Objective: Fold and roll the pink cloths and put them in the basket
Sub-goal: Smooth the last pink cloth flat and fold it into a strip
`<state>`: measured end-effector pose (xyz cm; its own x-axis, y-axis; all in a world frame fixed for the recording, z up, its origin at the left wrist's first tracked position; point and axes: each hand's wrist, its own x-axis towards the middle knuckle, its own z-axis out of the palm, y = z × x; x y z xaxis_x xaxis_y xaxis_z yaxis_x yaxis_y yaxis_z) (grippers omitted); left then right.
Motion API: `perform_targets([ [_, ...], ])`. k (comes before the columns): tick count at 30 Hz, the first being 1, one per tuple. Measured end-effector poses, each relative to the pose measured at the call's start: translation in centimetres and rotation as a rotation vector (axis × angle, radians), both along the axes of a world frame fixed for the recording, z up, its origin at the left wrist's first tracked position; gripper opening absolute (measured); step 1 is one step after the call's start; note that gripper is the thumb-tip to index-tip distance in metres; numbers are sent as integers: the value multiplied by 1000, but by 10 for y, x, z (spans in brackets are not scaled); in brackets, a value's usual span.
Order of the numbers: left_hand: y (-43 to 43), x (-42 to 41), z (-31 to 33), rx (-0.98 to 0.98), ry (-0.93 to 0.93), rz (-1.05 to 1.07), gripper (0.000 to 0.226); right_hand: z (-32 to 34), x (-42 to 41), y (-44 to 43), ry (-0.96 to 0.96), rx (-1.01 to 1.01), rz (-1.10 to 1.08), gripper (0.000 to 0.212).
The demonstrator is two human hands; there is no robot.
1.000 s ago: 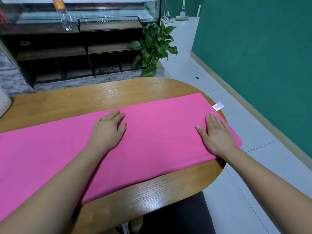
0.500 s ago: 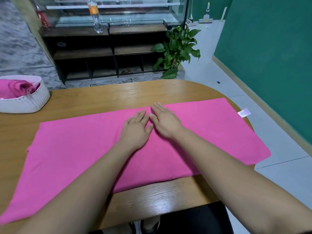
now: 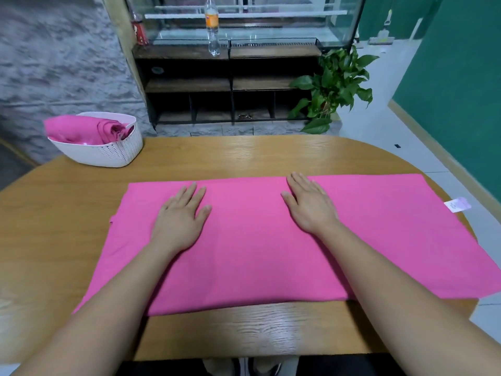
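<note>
A long pink cloth (image 3: pixel 252 245) lies folded flat across the wooden table (image 3: pixel 244 156), its white label (image 3: pixel 457 204) sticking out at the right end. My left hand (image 3: pixel 181 218) presses flat on the cloth's left part with straight fingers. My right hand (image 3: pixel 309 204) lies flat on the cloth right of the middle, fingers straight. A white perforated basket (image 3: pixel 108 153) stands at the table's far left with rolled pink cloths (image 3: pixel 84 128) inside it.
Beyond the table stands a dark shelf unit (image 3: pixel 227 85) with a glass tank and bottles (image 3: pixel 212 25) on top. A potted green plant (image 3: pixel 336 85) sits at its right. A green wall (image 3: pixel 455 77) and tiled floor are on the right.
The view has swung left, bringing the basket into sight. My hands met at the cloth's middle half a second ago and have since slid apart, left hand leftward and right hand rightward.
</note>
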<state>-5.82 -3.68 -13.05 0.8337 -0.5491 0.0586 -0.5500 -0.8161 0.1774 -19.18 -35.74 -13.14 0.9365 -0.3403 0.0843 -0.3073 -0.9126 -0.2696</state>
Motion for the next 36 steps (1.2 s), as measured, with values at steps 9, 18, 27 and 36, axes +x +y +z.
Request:
perform_targets([
  [9,84,34,0,10,-24,215,65,0,0,1,1,-28,-18,66],
  [18,-34,-54,1,-139,62,-74,63,2,0,3,2,-39,-20,65],
  [27,-109,-159,1,-53,69,-313,66,3,-2,3,6,-22,-11,65],
  [36,17,-111,-4,-55,26,-103,71,7,-3,4,10,-17,-6,65],
])
